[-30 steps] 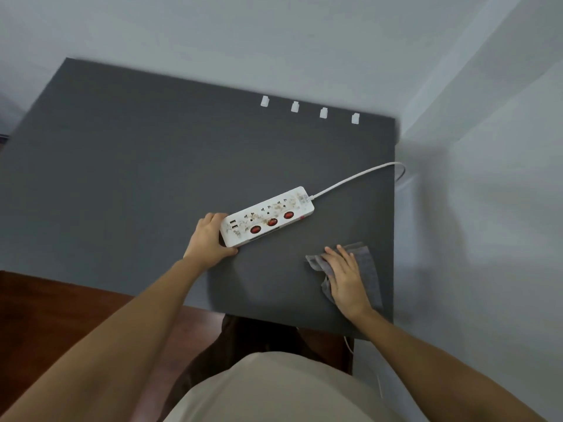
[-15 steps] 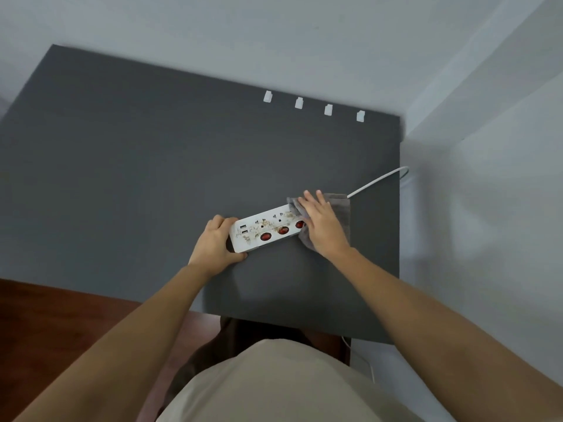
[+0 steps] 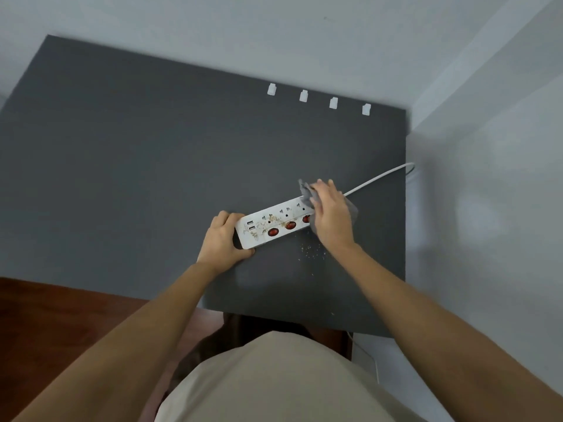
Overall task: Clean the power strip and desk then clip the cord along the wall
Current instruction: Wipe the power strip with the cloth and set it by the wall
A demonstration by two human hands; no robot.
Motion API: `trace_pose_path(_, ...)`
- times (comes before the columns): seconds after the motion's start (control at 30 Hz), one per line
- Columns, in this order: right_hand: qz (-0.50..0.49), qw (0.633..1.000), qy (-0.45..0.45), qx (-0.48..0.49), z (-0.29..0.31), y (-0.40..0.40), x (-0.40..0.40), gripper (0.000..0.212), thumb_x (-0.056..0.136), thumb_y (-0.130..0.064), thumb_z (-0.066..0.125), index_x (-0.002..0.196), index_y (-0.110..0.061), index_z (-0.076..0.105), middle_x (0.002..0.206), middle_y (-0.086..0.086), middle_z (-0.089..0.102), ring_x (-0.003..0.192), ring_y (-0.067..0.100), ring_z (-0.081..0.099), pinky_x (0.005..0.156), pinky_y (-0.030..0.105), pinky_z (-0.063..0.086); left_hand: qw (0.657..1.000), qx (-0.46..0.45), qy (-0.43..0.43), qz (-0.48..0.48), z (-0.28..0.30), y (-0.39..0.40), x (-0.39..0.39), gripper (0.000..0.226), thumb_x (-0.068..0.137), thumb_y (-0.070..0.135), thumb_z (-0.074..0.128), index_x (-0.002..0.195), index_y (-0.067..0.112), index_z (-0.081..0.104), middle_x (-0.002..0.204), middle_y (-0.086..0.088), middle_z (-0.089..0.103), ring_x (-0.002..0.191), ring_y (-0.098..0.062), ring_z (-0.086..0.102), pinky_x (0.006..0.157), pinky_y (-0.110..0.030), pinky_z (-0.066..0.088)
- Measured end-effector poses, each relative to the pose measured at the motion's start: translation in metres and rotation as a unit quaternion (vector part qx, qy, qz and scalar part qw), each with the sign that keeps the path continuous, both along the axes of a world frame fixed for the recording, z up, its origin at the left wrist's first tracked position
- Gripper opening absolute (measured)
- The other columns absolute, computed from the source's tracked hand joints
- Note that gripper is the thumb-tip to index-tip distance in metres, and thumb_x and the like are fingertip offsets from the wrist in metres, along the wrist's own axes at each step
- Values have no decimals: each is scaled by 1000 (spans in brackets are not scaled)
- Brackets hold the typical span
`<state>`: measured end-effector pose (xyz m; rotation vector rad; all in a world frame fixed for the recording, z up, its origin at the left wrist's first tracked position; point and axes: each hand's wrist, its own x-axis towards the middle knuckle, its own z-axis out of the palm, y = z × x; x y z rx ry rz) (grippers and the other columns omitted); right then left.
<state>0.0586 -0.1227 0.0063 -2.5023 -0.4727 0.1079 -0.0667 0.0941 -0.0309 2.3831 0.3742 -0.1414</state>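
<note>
The left hand clamps the power strip at the worktop's centre, steadying it, while the right hand presses a cloth on its 2 o'clock end; crumbs lie at 5 o'clock.

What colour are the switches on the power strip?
Red, on the white power strip; the switches show clearly in the head view.

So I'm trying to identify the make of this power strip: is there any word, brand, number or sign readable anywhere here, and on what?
None can be read.
Power strip: no brand or rating shows on its white face, only sockets, two USB ports, three red switches and brown grime; any fine print is too small to tell.
Cloth, cord, wall clips, desk: plain, no markings.
</note>
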Motion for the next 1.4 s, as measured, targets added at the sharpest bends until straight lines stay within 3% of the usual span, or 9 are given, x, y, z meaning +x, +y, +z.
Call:
trace_pose_path(0.27,219,972,22,-79,-19,-26,-59,57,91,7,46,142,-15,38,153,4,34,146,25,18,122,43,11,1000,-2,-14,-6,3,-1,-1,70,61,31,82,123,20,51,108,1,46,98,-18,49,85,-32,46)
trace_pose_path(0.4,50,994,47,81,2,-47,-48,37,95,-5,50,132,-8,51,134,11,58,127,24,53,107,44,44,999,-42,-20,3,7,-1,2,66,64,28,81,121,23,48,110,6,41,88,-14,54,77,-28,49)
trace_pose_path(0.5,-53,989,-29,134,13,-6,-23,34,98,-12,46,131,-7,52,135,11,57,132,24,47,113,39,37,997,-77,-22,7,10,-5,7,64,65,21,81,120,23,47,116,5,39,89,-14,56,78,-25,52)
trace_pose_path(0.63,53,998,41,20,-2,37,-31,47,94,-8,52,139,-13,43,151,5,39,146,28,20,121,46,12,994,-102,-21,19,14,-11,13,62,64,13,79,116,27,48,113,5,44,88,-7,54,71,-14,48)
trace_pose_path(0.77,225,973,19,-51,-23,-5,-64,66,84,11,53,143,-11,35,153,5,33,146,25,13,121,50,17,994,-104,-14,30,14,-9,16,57,66,15,77,113,30,48,106,1,52,86,-9,54,70,-13,44)
trace_pose_path(0.97,-41,986,-20,161,3,-12,-41,39,97,-9,49,136,-5,46,139,14,54,130,28,49,108,47,41,995,-89,-30,15,19,-8,22,58,66,15,78,115,24,48,106,-3,52,88,-20,56,77,-35,54)
trace_pose_path(1.17,103,993,-33,45,2,52,-52,57,90,7,52,142,-8,37,152,11,35,145,28,18,120,47,19,994,-73,-83,-12,32,-19,37,55,64,24,82,108,12,52,102,-6,52,84,-20,54,73,-31,49)
trace_pose_path(1.33,240,969,-57,25,-5,-3,-54,67,74,24,55,136,0,45,144,16,45,138,31,34,117,38,26,994,-83,-76,15,30,-16,33,58,61,22,82,110,15,51,106,-5,55,90,-19,58,78,-32,50)
trace_pose_path(1.4,175,982,-44,52,-2,-15,-51,62,77,24,55,133,1,48,141,15,48,136,28,39,116,35,27,994,-83,-69,15,30,-15,34,58,61,21,81,110,17,49,107,-4,55,92,-18,56,79,-31,50)
